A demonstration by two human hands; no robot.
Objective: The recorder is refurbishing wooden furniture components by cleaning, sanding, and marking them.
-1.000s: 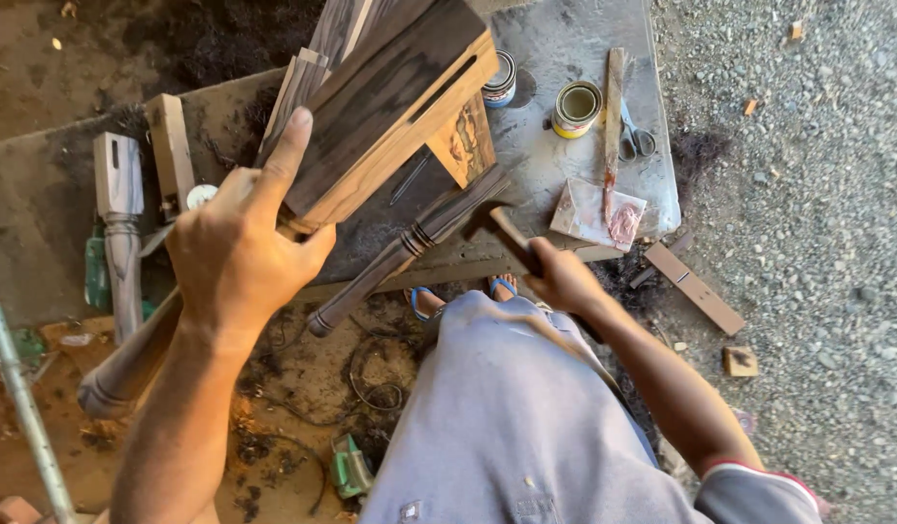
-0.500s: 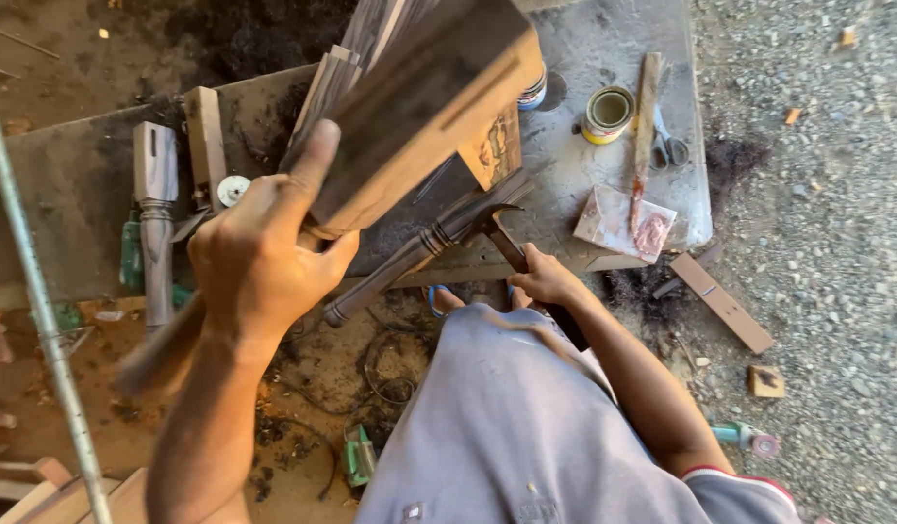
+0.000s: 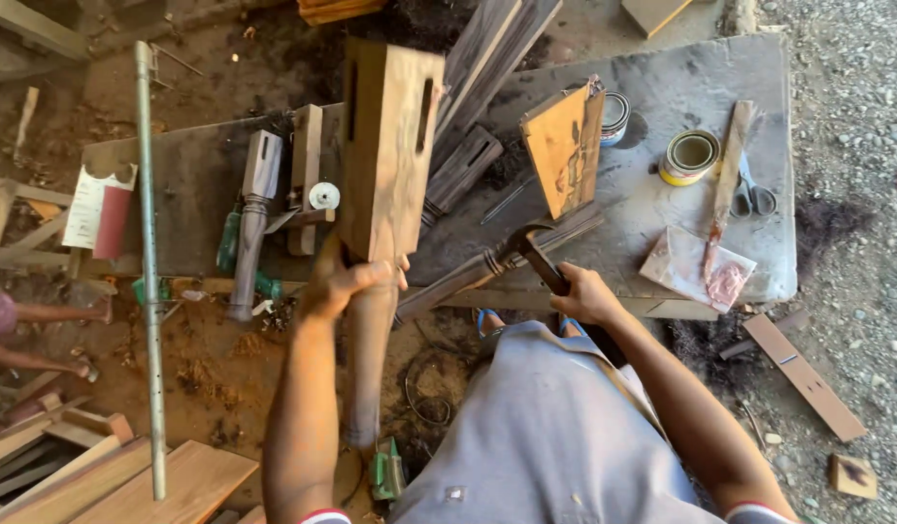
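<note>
My left hand (image 3: 344, 283) grips a long turned wooden leg (image 3: 390, 155) with a square slotted upper block, holding it upright above the bench's front edge. Its rounded lower end (image 3: 366, 388) points down toward the ground. My right hand (image 3: 584, 294) is closed on the handle of a claw hammer (image 3: 528, 243), whose head rests near a second turned leg (image 3: 468, 274) lying across the grey workbench (image 3: 681, 78).
On the bench lie another leg (image 3: 249, 228), a slanted wooden board (image 3: 563, 146), two small tins (image 3: 688, 155), scissors (image 3: 754, 194) and a stained stick (image 3: 722, 184). A metal pipe (image 3: 149, 291) stands at left. Planks (image 3: 167, 485) lie on the dirt floor.
My left hand has turned the slotted leg upright and slid down to grip it lower. The view has widened, and the right hand keeps the hammer by the bench edge.
</note>
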